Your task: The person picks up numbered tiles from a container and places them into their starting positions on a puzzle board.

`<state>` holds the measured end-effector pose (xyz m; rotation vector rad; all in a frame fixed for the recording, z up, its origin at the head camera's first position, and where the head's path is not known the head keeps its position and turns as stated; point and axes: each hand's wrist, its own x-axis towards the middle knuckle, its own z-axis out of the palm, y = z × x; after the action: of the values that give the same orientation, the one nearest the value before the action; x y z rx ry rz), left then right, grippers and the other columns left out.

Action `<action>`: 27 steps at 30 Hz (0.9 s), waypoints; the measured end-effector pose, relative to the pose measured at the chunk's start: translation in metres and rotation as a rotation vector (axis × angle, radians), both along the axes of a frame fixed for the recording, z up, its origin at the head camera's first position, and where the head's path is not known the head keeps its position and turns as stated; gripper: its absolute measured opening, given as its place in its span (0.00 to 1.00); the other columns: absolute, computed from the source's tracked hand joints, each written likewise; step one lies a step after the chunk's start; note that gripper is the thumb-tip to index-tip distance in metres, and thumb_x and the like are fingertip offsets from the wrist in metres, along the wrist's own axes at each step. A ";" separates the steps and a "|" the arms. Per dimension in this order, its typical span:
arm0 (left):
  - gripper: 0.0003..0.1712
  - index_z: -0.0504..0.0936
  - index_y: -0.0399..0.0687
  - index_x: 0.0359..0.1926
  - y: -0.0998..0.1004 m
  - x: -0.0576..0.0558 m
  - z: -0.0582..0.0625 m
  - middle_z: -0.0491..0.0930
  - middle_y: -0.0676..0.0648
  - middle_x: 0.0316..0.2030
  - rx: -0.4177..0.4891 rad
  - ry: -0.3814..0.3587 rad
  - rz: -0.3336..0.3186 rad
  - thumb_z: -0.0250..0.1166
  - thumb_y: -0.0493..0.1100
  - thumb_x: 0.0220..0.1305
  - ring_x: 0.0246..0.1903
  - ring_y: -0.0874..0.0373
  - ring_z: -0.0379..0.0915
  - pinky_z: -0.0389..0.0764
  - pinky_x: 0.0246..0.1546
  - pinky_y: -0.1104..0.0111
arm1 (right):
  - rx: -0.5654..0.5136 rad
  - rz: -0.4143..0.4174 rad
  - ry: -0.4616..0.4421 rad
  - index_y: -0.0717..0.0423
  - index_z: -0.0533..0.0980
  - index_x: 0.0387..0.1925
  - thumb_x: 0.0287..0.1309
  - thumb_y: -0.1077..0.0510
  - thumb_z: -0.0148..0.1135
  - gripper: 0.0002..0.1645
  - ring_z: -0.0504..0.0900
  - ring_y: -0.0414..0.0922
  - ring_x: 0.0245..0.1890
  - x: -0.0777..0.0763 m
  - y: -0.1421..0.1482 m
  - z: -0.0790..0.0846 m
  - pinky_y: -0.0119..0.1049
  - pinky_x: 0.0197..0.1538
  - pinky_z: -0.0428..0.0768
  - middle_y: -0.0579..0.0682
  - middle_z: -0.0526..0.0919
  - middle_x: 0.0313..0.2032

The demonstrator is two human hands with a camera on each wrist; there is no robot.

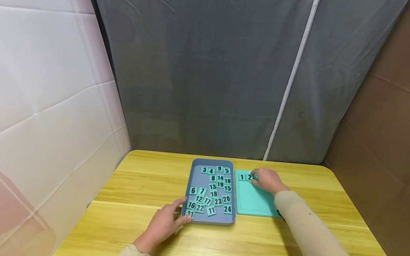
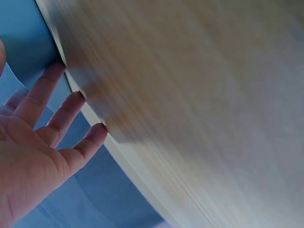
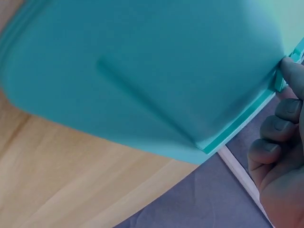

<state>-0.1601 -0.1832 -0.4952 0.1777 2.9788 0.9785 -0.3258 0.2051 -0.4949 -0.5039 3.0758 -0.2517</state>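
Left hand (image 1: 164, 219) is pretty loose, fingers and thumb just touching the blue-grey tray (image 1: 198, 180) of numbered tiles (image 1: 207, 201) around its near-left corner. Bit farther up, the right hand (image 1: 268, 180) pinches the 2 tile (image 1: 248, 177) beside the 1 tile (image 1: 241, 177) on the turquoise board (image 1: 256, 201), grey curtain (image 1: 208, 78) behind.
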 end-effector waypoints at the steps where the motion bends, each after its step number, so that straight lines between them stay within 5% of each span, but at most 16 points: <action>1: 0.39 0.79 0.49 0.71 0.000 0.000 0.000 0.92 0.45 0.50 0.000 0.000 0.001 0.77 0.57 0.64 0.56 0.39 0.85 0.78 0.61 0.37 | 0.000 0.002 -0.003 0.53 0.87 0.57 0.68 0.49 0.74 0.21 0.88 0.57 0.56 0.000 -0.001 0.000 0.56 0.61 0.86 0.55 0.91 0.56; 27: 0.39 0.79 0.49 0.72 0.000 0.001 0.000 0.92 0.46 0.51 -0.014 -0.004 0.010 0.77 0.58 0.64 0.55 0.40 0.84 0.76 0.62 0.38 | -0.067 -0.100 -0.024 0.54 0.87 0.57 0.62 0.47 0.78 0.25 0.87 0.58 0.55 -0.001 -0.002 -0.004 0.58 0.61 0.85 0.56 0.90 0.57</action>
<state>-0.1593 -0.1830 -0.4949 0.1613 2.9852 0.9581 -0.3266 0.2033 -0.4987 -0.3464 3.0821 -0.3604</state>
